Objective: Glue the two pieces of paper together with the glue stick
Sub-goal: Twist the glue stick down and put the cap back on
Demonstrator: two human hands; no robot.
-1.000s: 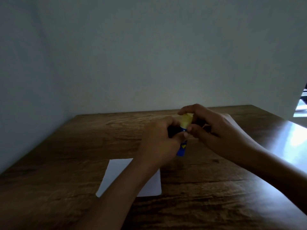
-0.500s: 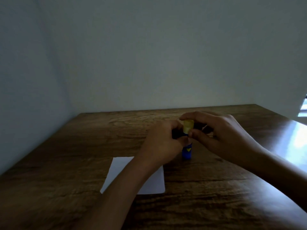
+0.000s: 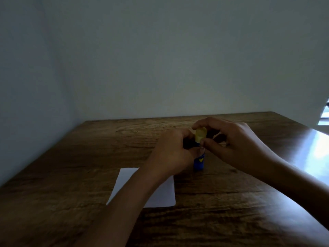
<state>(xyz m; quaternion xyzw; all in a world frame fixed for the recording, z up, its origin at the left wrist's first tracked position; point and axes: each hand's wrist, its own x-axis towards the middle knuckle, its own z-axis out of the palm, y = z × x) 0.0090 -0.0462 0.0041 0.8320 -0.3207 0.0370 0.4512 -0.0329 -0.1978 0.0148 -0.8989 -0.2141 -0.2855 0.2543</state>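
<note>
Both hands on the glue stick

A wooden table (image 3: 71,175) bears a white paper (image 3: 160,195), partly under the left forearm. The left hand (image 3: 170,154) grips the blue glue stick (image 3: 199,162), upright just beyond the sheet. The right hand (image 3: 229,139) pinches its yellow cap (image 3: 200,135).

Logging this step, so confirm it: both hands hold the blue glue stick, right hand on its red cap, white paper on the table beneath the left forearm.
Wrong on one point: the cap is yellow, not red, as the head view shows. The rest stands: both hands, left and right, hold the blue glue stick; white paper lies beneath the left forearm.
</note>
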